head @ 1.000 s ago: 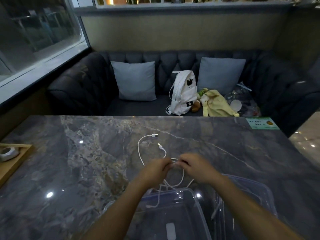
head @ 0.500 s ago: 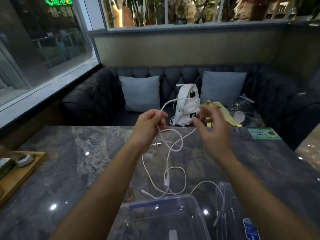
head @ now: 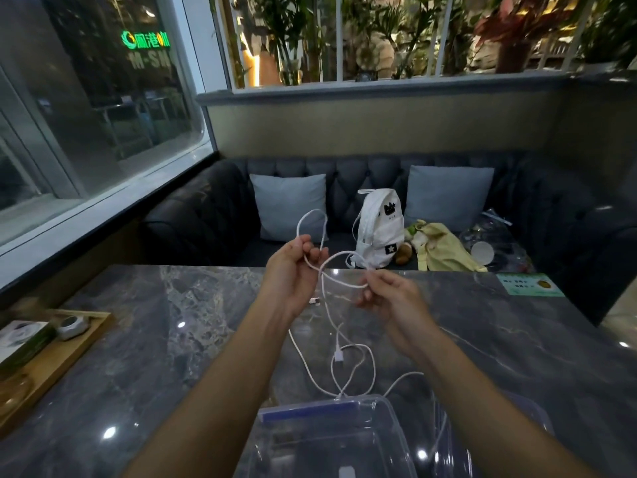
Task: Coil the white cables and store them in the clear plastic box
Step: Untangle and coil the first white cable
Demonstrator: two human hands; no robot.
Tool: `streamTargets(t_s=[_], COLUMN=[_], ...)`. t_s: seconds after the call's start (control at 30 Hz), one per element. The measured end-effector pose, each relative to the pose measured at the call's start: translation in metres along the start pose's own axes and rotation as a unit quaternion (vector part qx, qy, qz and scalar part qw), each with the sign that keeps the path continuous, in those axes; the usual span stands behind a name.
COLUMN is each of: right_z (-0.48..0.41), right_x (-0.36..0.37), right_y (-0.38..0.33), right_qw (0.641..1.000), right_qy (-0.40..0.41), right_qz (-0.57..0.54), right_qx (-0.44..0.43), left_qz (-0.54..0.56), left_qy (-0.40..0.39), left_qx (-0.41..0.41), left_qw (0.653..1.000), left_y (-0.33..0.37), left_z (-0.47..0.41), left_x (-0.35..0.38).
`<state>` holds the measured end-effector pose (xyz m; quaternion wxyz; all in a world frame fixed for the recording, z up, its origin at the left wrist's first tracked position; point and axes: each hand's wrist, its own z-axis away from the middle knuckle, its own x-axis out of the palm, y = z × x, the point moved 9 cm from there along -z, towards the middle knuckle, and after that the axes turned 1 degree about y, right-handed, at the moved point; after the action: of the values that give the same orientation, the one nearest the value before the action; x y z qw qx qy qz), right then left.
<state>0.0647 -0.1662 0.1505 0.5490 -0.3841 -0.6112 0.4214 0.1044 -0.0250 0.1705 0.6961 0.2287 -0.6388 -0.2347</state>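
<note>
Above the grey marble table (head: 144, 339), my left hand (head: 293, 270) pinches a white cable (head: 339, 257) that loops up over its fingers. My right hand (head: 389, 298) grips the same cable a little lower and to the right, so a short arc spans between the two hands. The remaining cable hangs down and lies in loose tangled loops (head: 355, 367) on the table, with a white plug (head: 338, 357) among them. The clear plastic box (head: 331, 439) stands open at the near edge, between my forearms.
The box's clear lid (head: 531, 415) lies to the right of the box. A wooden tray (head: 51, 357) with small items sits at the table's left edge. A green card (head: 529, 285) lies far right. Beyond the table is a dark sofa with cushions and a white backpack (head: 379, 229).
Both hands have lifted the cable from the table to chest height. My right hand, open half a second ago, has closed on the cable, and the view has tilted upward.
</note>
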Motion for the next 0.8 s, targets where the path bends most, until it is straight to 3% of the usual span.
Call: streamTargets(t_s=[0.1,0.2,0.3,0.37,0.47,0.6,0.73,0.8], right_z=[0.001,0.006,0.018,0.024,0.027,0.019,0.007,0.004], right_x=[0.004,0.025,0.050,0.058,0.052,0.007,-0.044,-0.059], right_y=[0.001,0.009,0.019,0.021,0.008,-0.006,-0.014,-0.012], right_qw=[0.999,0.996,0.970,0.957,0.971,0.985,0.962,0.947], right_qy=[-0.002,-0.064,-0.162,-0.171,-0.116,0.024,0.136,0.148], right_qz=[0.049,0.050,0.178,0.233,0.208,0.168,0.233,0.277], right_qx=[0.008,0.048,0.049,0.020,-0.030,-0.036,-0.051,-0.059], left_qz=[0.068,0.126,0.171,0.160,0.106,0.061,0.077,0.077], left_qy=[0.021,0.031,0.043,0.047,0.050,0.077,0.094,0.081], left_qx=[-0.026,-0.036,-0.042,-0.040,-0.021,-0.012,-0.018,-0.012], left_qw=[0.997,0.991,0.984,0.985,0.993,0.995,0.992,0.994], left_y=[-0.002,-0.007,-0.011,-0.009,0.006,0.024,0.041,0.053], left_z=[0.004,0.008,0.009,0.010,0.010,0.013,0.021,0.025], left_x=[-0.005,-0.002,0.001,-0.001,-0.012,-0.042,-0.066,-0.069])
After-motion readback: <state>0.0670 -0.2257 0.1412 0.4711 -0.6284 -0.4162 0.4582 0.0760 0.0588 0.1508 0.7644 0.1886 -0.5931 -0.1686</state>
